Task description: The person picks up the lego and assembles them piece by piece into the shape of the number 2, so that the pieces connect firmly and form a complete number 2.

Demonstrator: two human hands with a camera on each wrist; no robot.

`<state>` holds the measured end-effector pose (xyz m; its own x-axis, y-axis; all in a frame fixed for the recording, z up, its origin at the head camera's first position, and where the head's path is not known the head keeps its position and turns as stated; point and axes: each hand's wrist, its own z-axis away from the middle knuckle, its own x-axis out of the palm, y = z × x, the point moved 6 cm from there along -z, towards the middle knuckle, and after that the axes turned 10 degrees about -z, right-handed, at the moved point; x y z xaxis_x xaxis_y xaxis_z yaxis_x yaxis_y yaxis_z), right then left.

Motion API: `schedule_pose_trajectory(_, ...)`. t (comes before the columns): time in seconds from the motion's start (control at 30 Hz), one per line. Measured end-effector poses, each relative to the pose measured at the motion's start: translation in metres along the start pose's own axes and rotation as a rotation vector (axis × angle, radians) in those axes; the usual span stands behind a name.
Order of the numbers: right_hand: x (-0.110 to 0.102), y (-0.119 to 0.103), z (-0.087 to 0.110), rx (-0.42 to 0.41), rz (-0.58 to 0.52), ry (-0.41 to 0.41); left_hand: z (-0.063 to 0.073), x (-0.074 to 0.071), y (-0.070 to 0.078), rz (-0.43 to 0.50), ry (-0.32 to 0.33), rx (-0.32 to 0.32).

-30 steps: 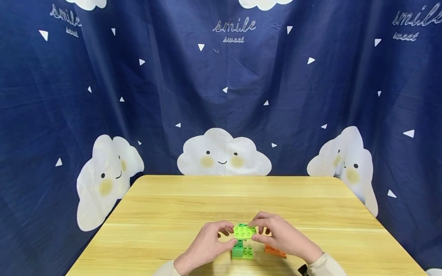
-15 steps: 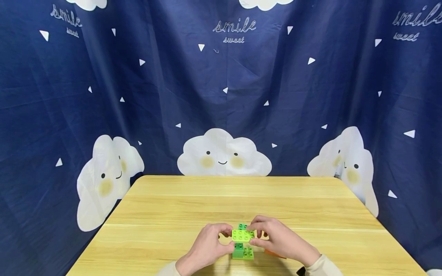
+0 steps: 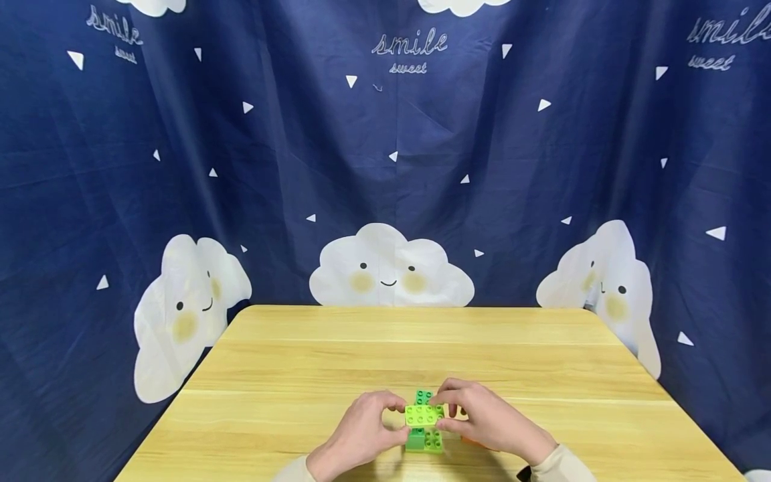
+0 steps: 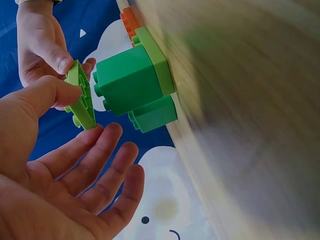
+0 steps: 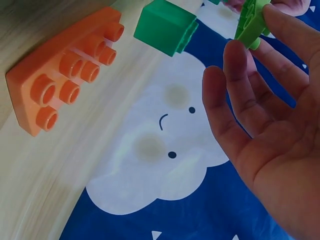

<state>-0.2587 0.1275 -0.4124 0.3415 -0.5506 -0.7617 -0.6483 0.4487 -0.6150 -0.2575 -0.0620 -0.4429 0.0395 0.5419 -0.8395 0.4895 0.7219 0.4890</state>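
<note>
- Lime-green brick (image 3: 423, 416): lower centre of the head view, raised clear of the green block (image 3: 415, 442).
- Left hand (image 3: 365, 426) and right hand (image 3: 480, 413): each pinches one end, other fingers loosely spread.

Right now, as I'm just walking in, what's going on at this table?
A person is holding a flat lime brick by its two ends, left hand and right hand. It is above, and apart from, a green block on one end of a lime base. Another green brick stands on the table just beyond, and an orange brick lies studs up on the right.
</note>
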Motion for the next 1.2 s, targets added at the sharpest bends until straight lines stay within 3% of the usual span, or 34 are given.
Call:
schedule_pose_trajectory(0.6,0.006,0.004,-0.002,0.038,-0.020,-0.028,0.001,0.006,-0.002,0.117,-0.082,0.008)
schedule_pose_trajectory(1.2,0.012,0.006,-0.002,0.045,0.005,-0.032,0.004,0.006,-0.003,0.049,-0.085,0.002)
